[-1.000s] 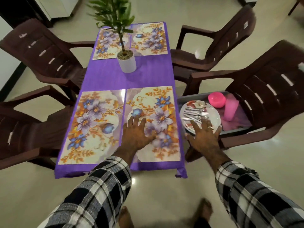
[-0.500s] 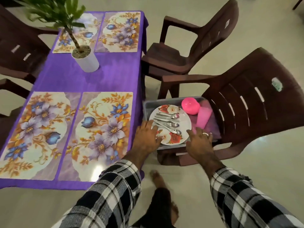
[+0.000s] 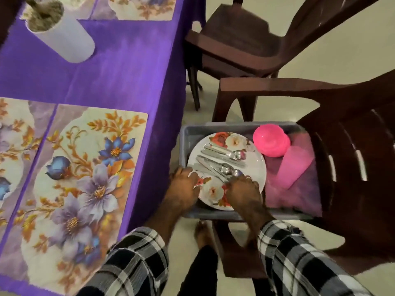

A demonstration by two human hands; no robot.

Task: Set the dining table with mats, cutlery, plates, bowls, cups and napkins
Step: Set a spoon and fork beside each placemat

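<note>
A grey tray (image 3: 187, 133) sits on the seat of a brown plastic chair (image 3: 354, 159) beside the table. In it lies a white flowered plate (image 3: 255, 165) with several pieces of steel cutlery (image 3: 222, 155) on top. A pink bowl (image 3: 271, 143), a pink cup (image 3: 297, 165) and folded purple-pink napkins (image 3: 294, 198) fill the tray's right side. My left hand (image 3: 183, 189) holds the plate's left rim. My right hand (image 3: 244, 192) rests on the plate's near part, its fingers curled over the cutlery ends. Flowered mats (image 3: 85, 167) lie on the purple tablecloth (image 3: 128, 71).
A white plant pot (image 3: 64, 43) stands at the table's middle, with more mats (image 3: 141, 7) beyond it. A second brown chair (image 3: 245, 39) stands further along the table's right side. My bare foot (image 3: 202, 233) is on the pale floor between the table and the tray chair.
My left hand left the near mat and went right to the plate's rim. My right hand moved onto the plate and curled over the cutlery. The view swung right, toward the tray.
</note>
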